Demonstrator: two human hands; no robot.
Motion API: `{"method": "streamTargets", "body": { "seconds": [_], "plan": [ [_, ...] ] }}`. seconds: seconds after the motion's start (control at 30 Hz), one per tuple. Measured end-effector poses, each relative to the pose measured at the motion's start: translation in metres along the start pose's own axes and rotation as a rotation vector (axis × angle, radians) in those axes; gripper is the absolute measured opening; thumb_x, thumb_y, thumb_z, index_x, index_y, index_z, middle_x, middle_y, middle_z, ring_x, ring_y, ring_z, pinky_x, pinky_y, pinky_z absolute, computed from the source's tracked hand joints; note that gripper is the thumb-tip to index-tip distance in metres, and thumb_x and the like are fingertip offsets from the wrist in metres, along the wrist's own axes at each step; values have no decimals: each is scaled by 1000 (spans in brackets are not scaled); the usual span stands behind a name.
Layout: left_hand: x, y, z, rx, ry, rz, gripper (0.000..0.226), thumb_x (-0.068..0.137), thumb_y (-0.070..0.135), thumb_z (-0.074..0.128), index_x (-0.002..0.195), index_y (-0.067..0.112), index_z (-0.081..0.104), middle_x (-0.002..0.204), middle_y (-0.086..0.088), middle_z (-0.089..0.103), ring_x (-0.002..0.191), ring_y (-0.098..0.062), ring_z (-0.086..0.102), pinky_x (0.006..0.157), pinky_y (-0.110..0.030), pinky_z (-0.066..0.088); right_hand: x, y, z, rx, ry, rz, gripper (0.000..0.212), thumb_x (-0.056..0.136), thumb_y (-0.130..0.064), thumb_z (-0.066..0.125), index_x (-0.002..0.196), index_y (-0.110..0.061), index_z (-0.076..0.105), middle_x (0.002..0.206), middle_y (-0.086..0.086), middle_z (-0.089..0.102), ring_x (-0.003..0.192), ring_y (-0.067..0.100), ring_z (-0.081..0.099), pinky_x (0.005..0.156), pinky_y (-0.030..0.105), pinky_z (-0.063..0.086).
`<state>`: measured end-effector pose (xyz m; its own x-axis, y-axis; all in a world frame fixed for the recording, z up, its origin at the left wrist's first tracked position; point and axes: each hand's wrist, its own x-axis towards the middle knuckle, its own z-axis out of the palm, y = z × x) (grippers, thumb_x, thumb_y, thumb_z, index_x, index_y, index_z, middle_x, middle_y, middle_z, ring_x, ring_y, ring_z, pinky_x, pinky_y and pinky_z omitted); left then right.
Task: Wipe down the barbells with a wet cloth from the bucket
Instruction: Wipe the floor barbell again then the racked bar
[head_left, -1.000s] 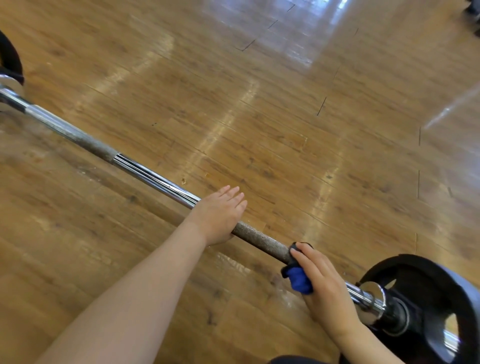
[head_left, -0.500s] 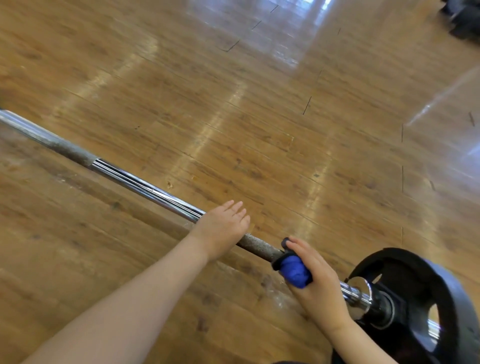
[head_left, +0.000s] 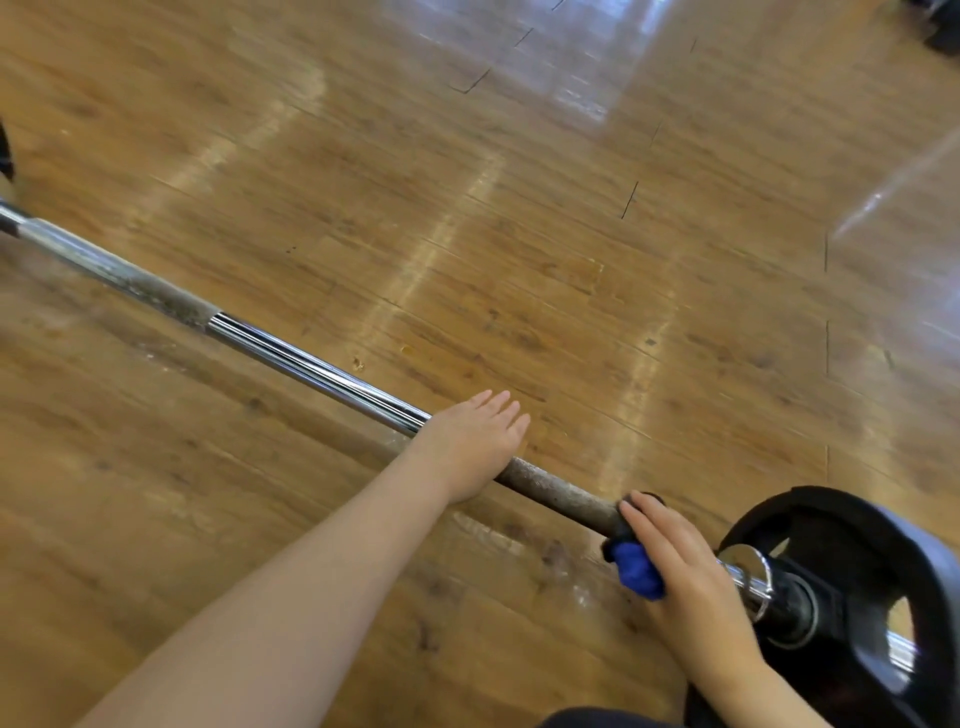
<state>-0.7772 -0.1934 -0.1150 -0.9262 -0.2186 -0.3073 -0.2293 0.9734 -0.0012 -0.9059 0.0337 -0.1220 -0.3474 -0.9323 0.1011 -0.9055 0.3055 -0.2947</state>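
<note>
Two hands are working a barbell (head_left: 311, 358): left hand (head_left: 470, 444) resting flat, right hand (head_left: 680, 566) gripping a half-hidden blue cloth (head_left: 636, 569); black plate (head_left: 852, 597) cropped

- I note barbell shaft (head_left: 311, 364): glossy chrome centre, dull rough grey grip sections.
- Cloth (head_left: 638, 570): blue, soft fabric.
- Floor (head_left: 467, 182): glossy wood-grain.
- Weight plate (head_left: 852, 597): matt black.

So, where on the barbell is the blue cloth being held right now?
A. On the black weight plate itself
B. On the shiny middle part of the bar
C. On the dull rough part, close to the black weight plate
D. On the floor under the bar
C: the right hand grips the blue cloth around the dull rough part of the barbell, next to the black weight plate, while the left hand rests flat further along the bar.
</note>
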Motion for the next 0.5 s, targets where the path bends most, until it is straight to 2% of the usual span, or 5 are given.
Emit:
{"method": "streamTargets", "body": {
  "seconds": [0.07,0.13,0.27,0.37,0.5],
  "plan": [
    [-1,1,2,2,10,7,59,98,0,28,151,5,1,159,-12,3,147,-23,1,118,-33,2,3,-7,-1,0,17,29,79,49,11,87,121,-5,60,125,1,53,115,20,45,106,26,23],
    [0,1,3,-6,26,0,58,99,1,26,151,5,2,159,-12,4,147,-23,2,118,-33,2,20,-26,6,14,17,-11,76,45,8,89,117,-3,63,125,5,56,115,20,44,105,26,25],
    [-1,2,-1,-3,2,0,54,100,5,23,150,5,3,159,-13,4,147,-23,1,118,-33,2,53,-57,31,-86,-75,-149,80,40,3,87,116,-3,64,121,12,62,110,27,56,91,36,48],
    [1,1,-3,-6,1,-3,58,99,3,26,151,5,1,159,-13,3,147,-23,1,118,-33,2,41,-31,26,-36,-71,-128,78,48,8,85,120,-2,59,122,11,60,105,25,59,84,36,52],
    [0,0,-3,-10,-18,-1,61,97,0,29,151,6,1,159,-12,3,147,-22,1,117,-32,1,-3,3,4,-66,-57,-14,86,50,14,84,128,-7,55,127,10,58,116,25,46,99,38,42]
  ]
}}
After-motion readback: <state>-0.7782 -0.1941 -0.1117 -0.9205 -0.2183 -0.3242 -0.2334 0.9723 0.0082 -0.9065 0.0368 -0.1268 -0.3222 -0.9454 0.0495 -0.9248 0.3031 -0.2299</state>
